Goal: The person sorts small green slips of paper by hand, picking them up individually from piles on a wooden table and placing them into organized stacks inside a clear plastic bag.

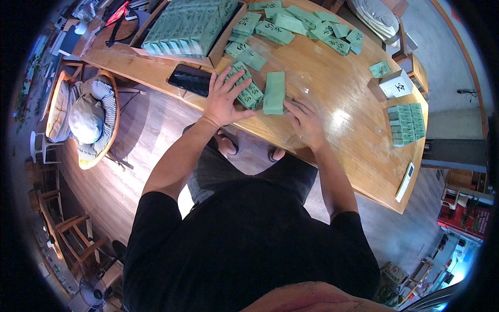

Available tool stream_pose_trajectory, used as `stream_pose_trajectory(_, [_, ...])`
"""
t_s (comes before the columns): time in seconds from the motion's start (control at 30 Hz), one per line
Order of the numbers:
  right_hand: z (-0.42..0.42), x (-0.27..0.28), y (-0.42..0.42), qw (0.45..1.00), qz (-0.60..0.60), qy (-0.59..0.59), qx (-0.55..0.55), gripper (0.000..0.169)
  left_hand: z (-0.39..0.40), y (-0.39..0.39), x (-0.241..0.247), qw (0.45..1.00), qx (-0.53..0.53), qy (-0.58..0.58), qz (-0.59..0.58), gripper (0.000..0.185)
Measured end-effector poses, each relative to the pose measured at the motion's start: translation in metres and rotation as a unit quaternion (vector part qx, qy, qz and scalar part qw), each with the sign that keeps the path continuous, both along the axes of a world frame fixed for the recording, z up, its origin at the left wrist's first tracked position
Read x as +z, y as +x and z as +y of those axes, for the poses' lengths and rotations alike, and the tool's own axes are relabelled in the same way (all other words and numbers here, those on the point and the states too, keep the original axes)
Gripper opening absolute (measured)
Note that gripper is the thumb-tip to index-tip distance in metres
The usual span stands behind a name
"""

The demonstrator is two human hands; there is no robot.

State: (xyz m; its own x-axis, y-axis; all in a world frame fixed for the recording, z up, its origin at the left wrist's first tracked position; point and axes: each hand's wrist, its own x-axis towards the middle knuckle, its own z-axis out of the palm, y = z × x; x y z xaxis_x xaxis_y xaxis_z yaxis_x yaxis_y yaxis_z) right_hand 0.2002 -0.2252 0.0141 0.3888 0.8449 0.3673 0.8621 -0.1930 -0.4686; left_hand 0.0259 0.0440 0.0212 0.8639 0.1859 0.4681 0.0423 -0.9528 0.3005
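Note:
My left hand (pixel 227 96), fingers spread, rests against a block of small green paper-wrapped packets (pixel 249 90) near the table's front edge. Just right of that block, a larger green packet (pixel 274 93) lies with its plain side up. My right hand (pixel 306 119) is at the lower right corner of this packet, its fingertips touching or nearly touching it; the thumb is partly hidden. A clear plastic film (pixel 308 84) seems to lie around and beyond the right hand. Two more green packets (pixel 252 59) lie just beyond the block.
A carton (pixel 215 58) filled with green packets stands at the back left, a black phone (pixel 189 80) before it. Loose green packets (pixel 288 24) lie across the back. On the right are a white box (pixel 396 84), a stacked green block (pixel 406 124) and a white remote control (pixel 404 182).

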Motion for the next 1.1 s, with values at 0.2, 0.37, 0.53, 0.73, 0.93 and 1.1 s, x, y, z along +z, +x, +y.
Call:
stream_pose_trajectory(0.2, [0.021,0.016,-0.008,0.999,0.025,0.023,0.038,0.057,0.003,-0.001,-0.001,1.0,-0.001,0.006,0.008,0.098])
stream_pose_trajectory(0.37, [0.04,-0.001,-0.003,0.989,0.144,-0.018,-0.007,0.055,0.002,0.0,0.0,1.0,-0.003,0.001,0.009,0.097])
stream_pose_trajectory(0.53, [0.053,0.01,-0.01,0.989,0.121,-0.077,-0.021,0.049,0.002,-0.001,0.001,1.0,-0.006,0.005,0.004,0.096])
stream_pose_trajectory(0.73, [0.066,0.006,-0.006,0.996,0.091,-0.007,0.025,0.046,0.003,-0.001,-0.001,1.0,-0.005,0.008,0.002,0.097])
stream_pose_trajectory(0.93, [0.074,0.005,-0.003,0.997,0.066,-0.007,0.028,0.042,0.002,0.0,-0.001,1.0,-0.005,0.016,0.005,0.097])
stream_pose_trajectory(1.1, [0.074,0.001,-0.002,0.997,0.061,-0.015,0.042,0.043,0.001,0.001,0.002,1.0,-0.003,0.021,0.0,0.082])
